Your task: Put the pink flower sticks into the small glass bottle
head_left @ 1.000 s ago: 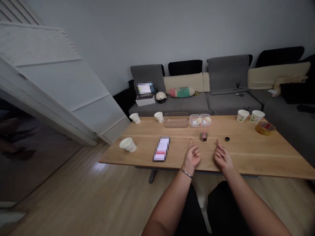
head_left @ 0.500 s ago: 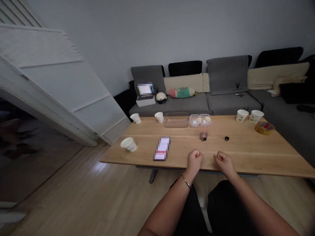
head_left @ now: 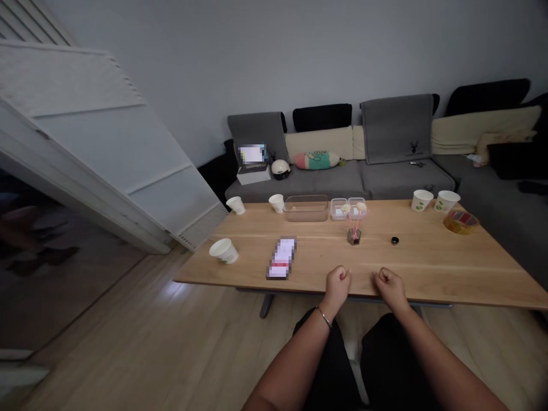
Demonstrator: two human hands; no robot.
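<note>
Now, one fist: the left hand [head_left: 338, 283] hangs over the near edge of the bench [head_left: 449, 268], fingers curled in tight, holding nothing.
Other fist: the right hand [head_left: 389, 283] is curled shut too, empty, just beside the left one but apart from it.
Nearest thing: a little jar [head_left: 354, 237] with pink sticks stands farther in on the bench, straight ahead, between the two fists.
Which way it points: the sticks go up and lean a bit.
Closer hand: the left one, by a little.
Beside it: a black cap [head_left: 394, 240] lies flat to the jar's right, ahead of the right hand.
In the way: bare wood only.
Farther off: a flat card [head_left: 281, 258] to the left, clear boxes [head_left: 349, 209] behind the jar, paper cups [head_left: 422, 200] and a tape roll [head_left: 461, 221] far right.
</note>
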